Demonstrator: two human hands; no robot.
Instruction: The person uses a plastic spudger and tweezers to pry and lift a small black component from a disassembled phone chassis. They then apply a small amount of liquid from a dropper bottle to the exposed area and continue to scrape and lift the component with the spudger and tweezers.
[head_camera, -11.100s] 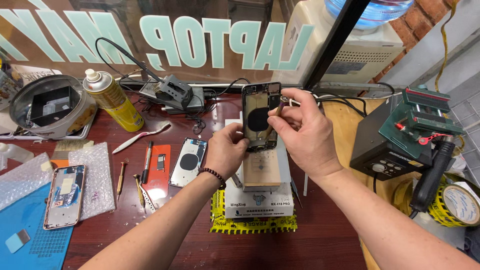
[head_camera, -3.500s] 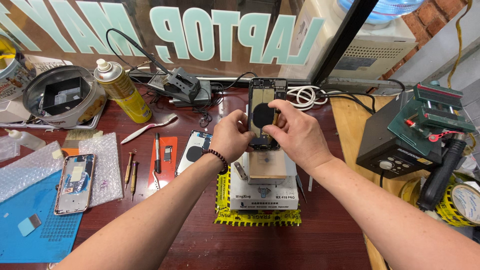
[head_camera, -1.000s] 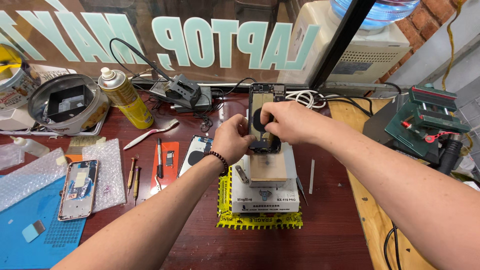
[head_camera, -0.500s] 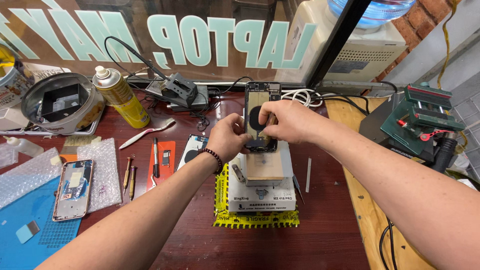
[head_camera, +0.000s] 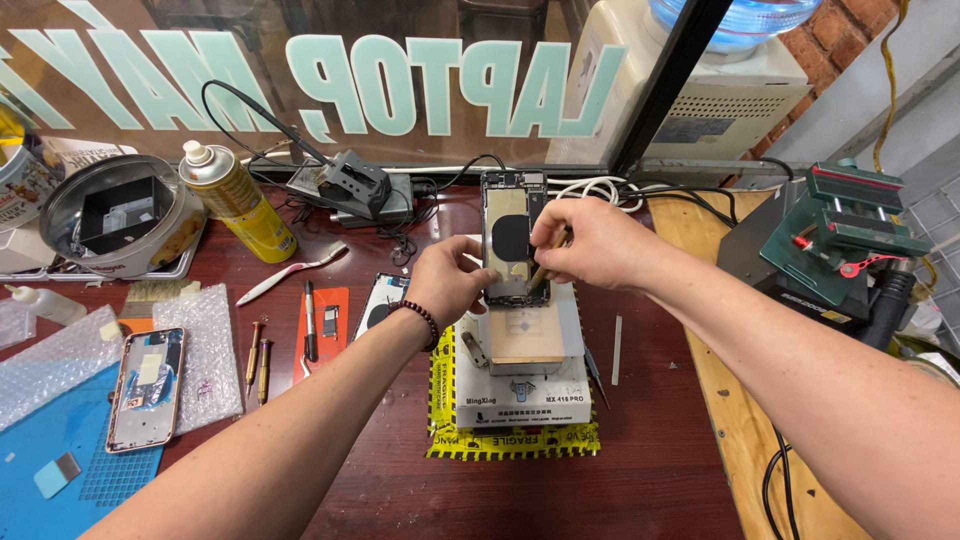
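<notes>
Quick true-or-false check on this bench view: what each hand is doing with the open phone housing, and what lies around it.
1. The left hand steadies the open phone housing. True.
2. The right hand is empty. False: it pinches a thin tool against the housing.
3. The yellow spray can lies on its side. False: it stands, slightly tilted.
4. Another phone frame rests at the edge of the blue mat. True.
</notes>
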